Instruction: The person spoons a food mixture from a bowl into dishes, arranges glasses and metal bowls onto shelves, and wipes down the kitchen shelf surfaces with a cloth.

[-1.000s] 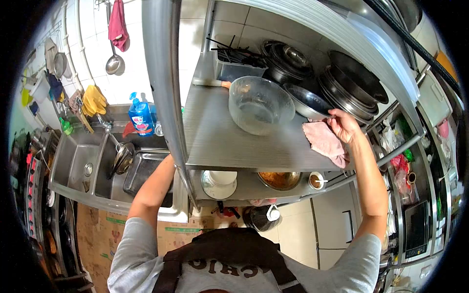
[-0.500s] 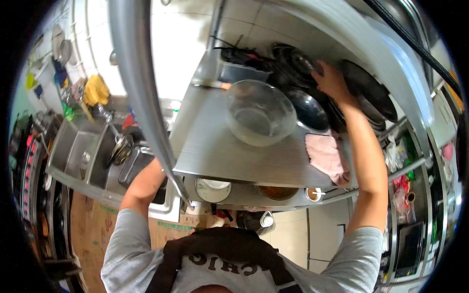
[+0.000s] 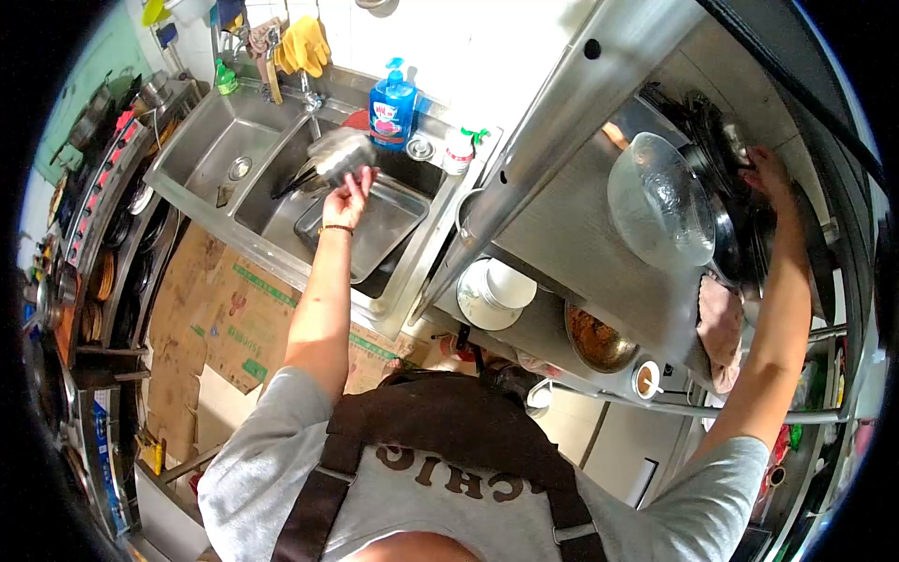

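Note:
Over the right basin of the sink [image 3: 273, 208], my left hand [image 3: 348, 199] has its fingers apart beside a silvery object [image 3: 339, 156], which is blurred by motion. Beneath them a rectangular metal tray [image 3: 389, 220] lies in the basin. On the metal shelf [image 3: 581, 211], my right hand [image 3: 770, 176] pinches the rim of a dark, shiny bowl [image 3: 732, 136] in the stack at the back. A large clear bowl [image 3: 660, 201] stands left of that stack, and a pink cloth [image 3: 719, 328] hangs at the shelf's front edge.
A blue soap bottle [image 3: 391, 108] and a white bottle [image 3: 458, 152] stand behind the sink. The shelf post [image 3: 562, 122] rises between sink and shelf. Lower down are white dishes [image 3: 496, 295], a metal bowl of brown food [image 3: 599, 339] and a small cup [image 3: 646, 377].
The view has swung left toward the sink. My left hand has come out from behind the post to over the basin. My right hand has moved from the front bowl to the stack behind.

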`<state>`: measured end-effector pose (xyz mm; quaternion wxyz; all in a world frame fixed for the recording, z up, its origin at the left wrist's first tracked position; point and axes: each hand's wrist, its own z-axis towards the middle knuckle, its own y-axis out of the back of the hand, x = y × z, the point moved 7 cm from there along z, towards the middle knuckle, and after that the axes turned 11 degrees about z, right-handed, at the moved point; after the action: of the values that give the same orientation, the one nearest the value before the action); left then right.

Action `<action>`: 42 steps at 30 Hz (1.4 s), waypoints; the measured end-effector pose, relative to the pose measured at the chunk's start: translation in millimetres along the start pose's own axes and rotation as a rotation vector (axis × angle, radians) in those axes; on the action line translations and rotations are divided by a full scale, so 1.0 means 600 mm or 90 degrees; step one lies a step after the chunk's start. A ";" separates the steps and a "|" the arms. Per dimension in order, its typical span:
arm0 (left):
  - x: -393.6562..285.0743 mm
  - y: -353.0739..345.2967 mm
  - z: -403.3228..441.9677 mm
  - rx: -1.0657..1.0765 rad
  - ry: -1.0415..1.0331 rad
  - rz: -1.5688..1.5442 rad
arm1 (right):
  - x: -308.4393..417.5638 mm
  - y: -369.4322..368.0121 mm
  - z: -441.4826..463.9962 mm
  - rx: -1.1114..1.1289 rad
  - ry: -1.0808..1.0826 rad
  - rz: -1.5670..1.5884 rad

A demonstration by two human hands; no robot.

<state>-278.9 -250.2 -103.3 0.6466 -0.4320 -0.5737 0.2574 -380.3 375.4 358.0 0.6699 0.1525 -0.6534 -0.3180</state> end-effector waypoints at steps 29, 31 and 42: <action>-0.133 0.077 -0.359 -0.459 0.054 0.586 | 0.135 -0.578 -0.721 0.590 0.382 0.009; -0.147 0.066 -0.337 -0.342 0.045 0.420 | 0.134 -0.698 -0.679 0.532 0.319 0.138; -0.051 -0.006 -0.458 -0.453 -0.071 1.052 | 0.169 -0.678 -0.735 0.322 0.466 0.375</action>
<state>-20.9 -349.5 -107.4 0.0546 -0.8681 -0.1563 0.4679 -49.2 -87.0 140.6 0.8572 0.2202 -0.4483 0.1251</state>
